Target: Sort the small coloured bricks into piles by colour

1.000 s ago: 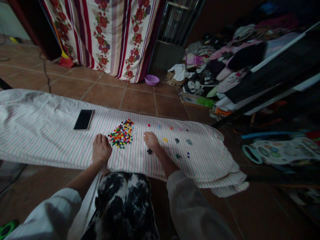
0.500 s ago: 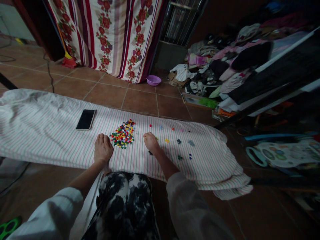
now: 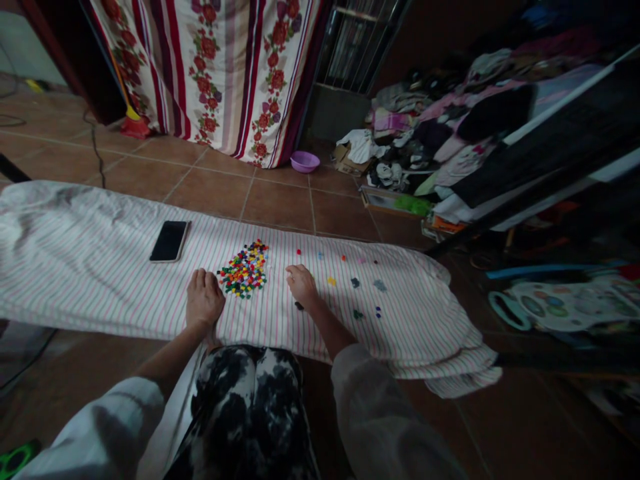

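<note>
My left hand (image 3: 205, 297) lies on the striped cloth with its fingers stretched forward, just left of a pile of small coloured beads (image 3: 245, 272). To the right of that pile, my right hand (image 3: 303, 285) is held in a pinch over the cloth. Whatever sits between its fingertips is too small to make out. Beyond and beside it lie small groups sorted by colour: a red piece (image 3: 299, 251), yellow pieces (image 3: 331, 281), dark grey pieces (image 3: 355, 283), light grey pieces (image 3: 380, 285), green pieces (image 3: 358, 314) and blue pieces (image 3: 379, 312). Black pieces (image 3: 299, 306) show near my right wrist.
A phone (image 3: 170, 241) lies on the striped cloth (image 3: 100, 267) at the left. On the tiled floor behind are a purple basin (image 3: 305, 161), a red broom (image 3: 135, 125) and a curtain (image 3: 225, 80). Heaped clothes (image 3: 450, 120) fill the right side.
My right hand stays pinched in nearly the same spot, its fingers slightly shifted. My left hand keeps its place. The whole view has moved a little.
</note>
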Tool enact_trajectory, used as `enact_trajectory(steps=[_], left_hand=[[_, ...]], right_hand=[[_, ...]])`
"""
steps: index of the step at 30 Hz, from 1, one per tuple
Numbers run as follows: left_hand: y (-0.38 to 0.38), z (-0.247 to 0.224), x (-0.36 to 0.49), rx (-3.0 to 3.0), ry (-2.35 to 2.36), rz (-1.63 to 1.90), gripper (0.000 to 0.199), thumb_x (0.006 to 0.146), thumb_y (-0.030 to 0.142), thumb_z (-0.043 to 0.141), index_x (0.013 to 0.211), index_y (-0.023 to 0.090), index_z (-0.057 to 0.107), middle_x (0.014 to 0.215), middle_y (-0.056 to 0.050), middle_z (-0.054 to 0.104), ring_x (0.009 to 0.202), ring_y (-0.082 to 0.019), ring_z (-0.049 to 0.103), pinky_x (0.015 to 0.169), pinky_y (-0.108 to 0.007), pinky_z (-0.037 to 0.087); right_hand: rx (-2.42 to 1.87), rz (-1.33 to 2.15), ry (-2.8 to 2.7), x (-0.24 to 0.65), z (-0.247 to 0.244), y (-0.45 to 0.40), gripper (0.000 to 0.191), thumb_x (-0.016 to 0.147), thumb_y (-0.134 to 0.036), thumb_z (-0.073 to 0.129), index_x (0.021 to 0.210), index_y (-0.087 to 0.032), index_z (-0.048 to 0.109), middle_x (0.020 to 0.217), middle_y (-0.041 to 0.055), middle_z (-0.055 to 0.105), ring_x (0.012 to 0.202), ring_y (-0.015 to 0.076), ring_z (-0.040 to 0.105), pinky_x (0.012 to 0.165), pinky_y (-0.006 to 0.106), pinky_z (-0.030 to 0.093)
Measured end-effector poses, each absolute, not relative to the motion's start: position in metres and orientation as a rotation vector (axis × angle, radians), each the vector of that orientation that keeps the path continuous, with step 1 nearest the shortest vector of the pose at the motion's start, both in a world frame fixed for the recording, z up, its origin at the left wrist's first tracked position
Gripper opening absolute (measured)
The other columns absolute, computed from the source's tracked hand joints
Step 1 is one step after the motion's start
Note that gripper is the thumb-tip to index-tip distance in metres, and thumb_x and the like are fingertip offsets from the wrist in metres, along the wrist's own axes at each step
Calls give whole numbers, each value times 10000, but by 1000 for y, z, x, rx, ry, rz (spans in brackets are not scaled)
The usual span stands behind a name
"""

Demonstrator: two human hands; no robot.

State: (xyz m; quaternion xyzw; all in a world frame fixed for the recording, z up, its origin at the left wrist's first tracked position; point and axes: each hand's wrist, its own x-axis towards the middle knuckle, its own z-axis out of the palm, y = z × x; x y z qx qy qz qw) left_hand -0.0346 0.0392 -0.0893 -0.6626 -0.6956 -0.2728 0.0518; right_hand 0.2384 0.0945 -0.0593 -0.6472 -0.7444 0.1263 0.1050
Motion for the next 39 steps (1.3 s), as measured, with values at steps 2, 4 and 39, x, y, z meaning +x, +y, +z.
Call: enact_trajectory(steps=[2,4,39], left_hand=[[40,-91,-35,-2008,-2112,-834,247,876,171,374,1000,113,578,1208,-239,586,1284,-364,465,1054,-530,413],[40,-92,-35,-2002,-2108,-830,256,879,166,367,1007,107,581,1206,-239,587,1287,-359,466,1061,-523,410],[41,-93,-32,-1994,-2148,-913,280,882,165,376,1054,110,591,1288,-243,579,1346,-362,439,1078,-561,392]], right_hand=[[-1882,372,-2199,239,-61,95,356,898,-97,458,1167,-173,679,1136,102,656,1043,192,599,945,280,442],[-1846,375,-2202,240,-63,95,347,892,-83,459,1132,-178,691,1111,91,664,1025,181,600,951,277,435],[-1855,386,-2178,231,-45,107,317,935,-183,499,1190,-207,686,1138,83,634,1027,176,600,935,262,447]])
